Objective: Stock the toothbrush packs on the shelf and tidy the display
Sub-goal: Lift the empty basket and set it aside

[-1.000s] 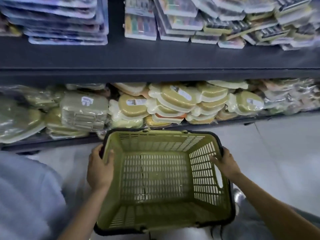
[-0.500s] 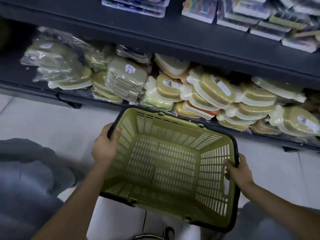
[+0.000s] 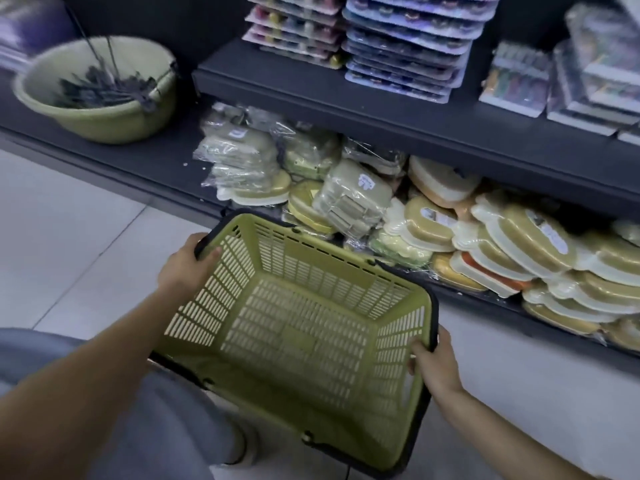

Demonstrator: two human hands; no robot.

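Two hands on one green basket (image 3: 304,327), held tilted over the pale floor (image 3: 69,237) in front of a dark shelf unit. Left hand (image 3: 188,268) grips the basket's far-left corner, thumb hooked inside over the black rim, fingers curled round the outside. Right hand (image 3: 434,363) grips the right rim, fingertips wrapped over the black edge, thumb on the inner wall. Nothing shows inside the basket.

Toothbrush packs (image 3: 405,46) sit well above and beyond both hands on the upper shelf (image 3: 346,102), flat blister cards stacked in piles; more boxed packs (image 3: 588,74) further right of the right hand, blurred, contents hard to read.

Just beyond the basket's far rim, the bottom shelf (image 3: 156,161) carries wrapped yellow and cream plastic goods (image 3: 519,251), overlapping in leaning rows; one bagged bundle (image 3: 353,195) lies nearest the left hand's side. Far left of the left hand, a green basin (image 3: 100,109) stands on the same bottom shelf with dark thin items heaped in it. Grey trouser leg (image 3: 104,427) under the left forearm.
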